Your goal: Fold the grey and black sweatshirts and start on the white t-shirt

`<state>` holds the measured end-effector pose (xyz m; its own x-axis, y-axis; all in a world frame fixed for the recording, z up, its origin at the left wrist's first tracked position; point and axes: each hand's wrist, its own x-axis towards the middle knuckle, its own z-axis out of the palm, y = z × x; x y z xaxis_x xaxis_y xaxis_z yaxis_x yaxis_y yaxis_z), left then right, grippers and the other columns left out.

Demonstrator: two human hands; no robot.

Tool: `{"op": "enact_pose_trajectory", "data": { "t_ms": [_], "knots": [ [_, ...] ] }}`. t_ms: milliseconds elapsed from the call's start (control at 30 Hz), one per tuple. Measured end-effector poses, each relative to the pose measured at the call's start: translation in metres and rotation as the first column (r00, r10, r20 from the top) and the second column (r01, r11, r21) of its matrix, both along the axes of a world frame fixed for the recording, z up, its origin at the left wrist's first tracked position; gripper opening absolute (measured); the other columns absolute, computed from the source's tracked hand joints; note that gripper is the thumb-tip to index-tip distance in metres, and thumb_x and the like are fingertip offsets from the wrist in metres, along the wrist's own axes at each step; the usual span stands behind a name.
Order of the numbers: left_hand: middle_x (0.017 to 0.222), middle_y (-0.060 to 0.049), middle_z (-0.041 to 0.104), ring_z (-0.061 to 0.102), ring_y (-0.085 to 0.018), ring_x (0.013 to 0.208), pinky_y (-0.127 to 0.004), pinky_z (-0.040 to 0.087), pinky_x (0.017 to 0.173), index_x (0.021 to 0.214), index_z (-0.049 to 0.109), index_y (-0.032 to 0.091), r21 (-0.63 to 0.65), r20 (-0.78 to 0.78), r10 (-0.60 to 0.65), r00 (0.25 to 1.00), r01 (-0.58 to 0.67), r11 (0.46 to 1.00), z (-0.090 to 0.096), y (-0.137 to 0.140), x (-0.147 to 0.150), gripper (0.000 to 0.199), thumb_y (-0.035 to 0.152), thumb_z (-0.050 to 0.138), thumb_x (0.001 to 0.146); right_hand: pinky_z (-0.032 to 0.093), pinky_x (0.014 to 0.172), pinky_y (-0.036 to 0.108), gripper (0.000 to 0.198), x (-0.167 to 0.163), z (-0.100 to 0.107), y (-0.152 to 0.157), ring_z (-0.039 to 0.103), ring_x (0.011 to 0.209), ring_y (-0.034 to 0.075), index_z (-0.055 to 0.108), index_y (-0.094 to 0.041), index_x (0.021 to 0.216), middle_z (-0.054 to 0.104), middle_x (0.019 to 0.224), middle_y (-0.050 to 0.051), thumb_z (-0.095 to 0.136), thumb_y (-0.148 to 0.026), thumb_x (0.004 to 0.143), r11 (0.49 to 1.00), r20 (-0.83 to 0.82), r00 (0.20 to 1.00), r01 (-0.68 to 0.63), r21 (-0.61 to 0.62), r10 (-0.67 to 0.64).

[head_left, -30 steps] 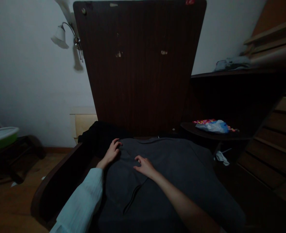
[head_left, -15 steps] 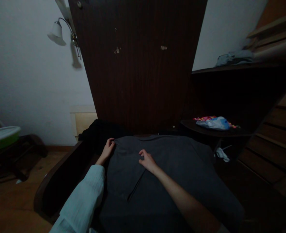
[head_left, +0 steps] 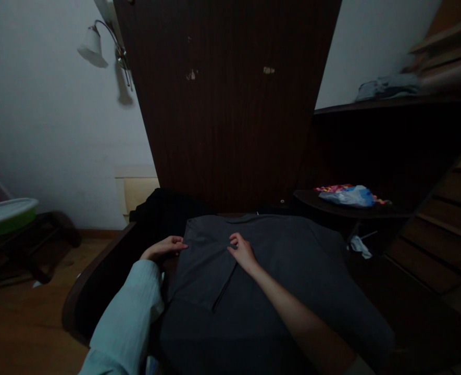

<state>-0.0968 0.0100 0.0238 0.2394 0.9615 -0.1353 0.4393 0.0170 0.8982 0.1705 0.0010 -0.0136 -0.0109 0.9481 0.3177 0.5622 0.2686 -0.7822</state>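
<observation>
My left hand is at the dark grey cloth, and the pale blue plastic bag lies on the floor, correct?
No, the head view shows the pale blue plastic bag on a dark brown shelf; your left hand is at the dark grey cloth.

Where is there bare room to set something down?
Mostly bare: brown wooden floor between the low dark stool and the curved dark-wood armrest. Crowded: the dark-grey cloth, left hand at its edge, right hand over it; the rounded dark shelf bearing a blue-white plastic bag.
</observation>
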Motion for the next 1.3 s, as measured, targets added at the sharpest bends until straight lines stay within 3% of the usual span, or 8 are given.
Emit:
{"op": "enact_pose_trajectory", "data": {
  "t_ms": [167,500,633,767,867,1067,1167,1300],
  "knots": [
    [0.055,0.007,0.047,0.041,-0.005,0.048,-0.017,0.030,0.045,0.059,0.048,0.015,-0.150,0.134,-0.032,0.990,0.053,0.987,-0.003,0.008,-0.002,0.039,0.044,0.072,0.049,0.038,0.060,0.021,0.026,0.000,-0.001,-0.002,0.055,0.069,0.013,0.049,-0.022,0.086,0.056,0.073,-0.003,0.056,-0.011,0.063,0.999,0.154,0.988,0.027,-0.036,-0.021],
    [0.061,0.005,0.054,0.047,-0.007,0.053,-0.018,0.034,0.049,0.068,0.055,0.015,-0.128,0.142,-0.024,0.990,0.043,0.991,-0.007,0.009,-0.001,0.040,0.048,0.070,0.052,0.035,0.058,0.022,0.023,0.001,0.004,-0.007,0.056,0.070,0.014,0.048,-0.021,0.091,0.058,0.075,-0.001,0.053,-0.017,0.069,0.997,0.274,0.960,0.069,-0.033,-0.057],
    [0.067,0.001,0.060,0.054,-0.010,0.059,-0.019,0.039,0.052,0.074,0.058,0.015,-0.094,0.117,0.027,0.993,-0.016,0.995,-0.009,0.011,0.002,0.042,0.054,0.062,0.060,0.036,0.059,0.022,0.022,0.001,0.004,-0.007,0.056,0.070,0.014,0.049,-0.022,0.090,0.058,0.075,-0.001,0.052,-0.015,0.070,0.998,0.274,0.960,0.061,-0.008,-0.056],
    [0.075,-0.004,0.065,0.060,-0.015,0.066,-0.024,0.044,0.057,0.081,0.059,0.014,-0.050,0.196,0.029,0.980,-0.020,0.999,-0.008,0.010,0.009,0.040,0.049,0.062,0.062,0.038,0.060,0.022,0.018,0.000,0.004,-0.007,0.056,0.072,0.014,0.049,-0.022,0.089,0.058,0.075,-0.001,0.051,-0.016,0.072,0.997,0.216,0.974,0.054,0.054,-0.064],
    [0.080,-0.006,0.066,0.061,-0.018,0.072,-0.027,0.047,0.063,0.084,0.059,0.014,0.059,0.257,0.065,0.964,-0.083,0.995,-0.007,0.011,0.016,0.042,0.046,0.066,0.059,0.038,0.060,0.021,0.018,0.000,0.002,-0.006,0.056,0.071,0.014,0.049,-0.023,0.088,0.058,0.075,-0.002,0.051,-0.016,0.071,0.997,0.218,0.974,0.044,0.069,-0.058],
    [0.072,-0.002,0.064,0.060,-0.016,0.067,-0.027,0.046,0.062,0.086,0.055,0.014,0.278,0.270,0.225,0.936,-0.300,0.912,-0.010,0.022,0.023,0.048,0.049,0.064,0.054,0.037,0.059,0.022,0.018,0.000,0.000,-0.006,0.057,0.071,0.014,0.052,-0.022,0.086,0.058,0.074,-0.001,0.053,-0.014,0.070,0.998,0.260,0.964,0.038,0.043,-0.047],
    [0.064,0.000,0.061,0.058,-0.016,0.061,-0.026,0.044,0.058,0.084,0.054,0.014,0.297,0.208,0.282,0.936,-0.335,0.894,-0.013,0.024,0.022,0.048,0.048,0.063,0.052,0.038,0.059,0.022,0.018,0.002,0.000,-0.004,0.057,0.071,0.014,0.052,-0.022,0.087,0.058,0.074,-0.001,0.055,-0.016,0.070,0.998,0.238,0.969,0.050,0.049,-0.060],
    [0.070,-0.003,0.063,0.060,-0.018,0.066,-0.027,0.046,0.060,0.079,0.056,0.014,0.241,0.145,0.226,0.963,-0.256,0.936,-0.015,0.024,0.022,0.044,0.050,0.062,0.054,0.038,0.059,0.022,0.018,0.003,-0.004,-0.001,0.056,0.069,0.014,0.052,-0.023,0.084,0.058,0.071,-0.002,0.057,-0.015,0.069,0.998,0.233,0.971,0.051,0.034,-0.058]
  ]
}}
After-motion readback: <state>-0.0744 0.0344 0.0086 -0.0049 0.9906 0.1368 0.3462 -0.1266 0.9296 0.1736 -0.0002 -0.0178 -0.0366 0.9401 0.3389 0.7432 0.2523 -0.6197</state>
